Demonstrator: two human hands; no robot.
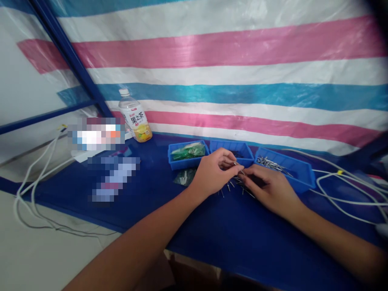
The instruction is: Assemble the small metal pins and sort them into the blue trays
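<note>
My left hand (pixel 212 171) and my right hand (pixel 273 189) meet over the blue table, fingers pinched round a slim metal pin (pixel 241 171) that resembles a blind rivet. Its ends are partly hidden by the fingertips. Loose metal pins (pixel 230 186) lie scattered on the table just beneath the hands. Behind my left hand stands a blue bin (pixel 189 162) holding green plastic bags (pixel 188 151). The middle blue bin (pixel 232 146) has dark small pieces in it, partly covered by my hand. More metal pins (pixel 273 163) fill part of the right blue bin (pixel 298 173).
A small clear bag (pixel 184 177) with pale pieces lies left of my left hand. Farther left stands a drink bottle (pixel 135 117). White cables (pixel 345 190) loop at the right, and others (pixel 33 202) hang at the left edge. A striped plastic sheet (pixel 227 72) closes off the back.
</note>
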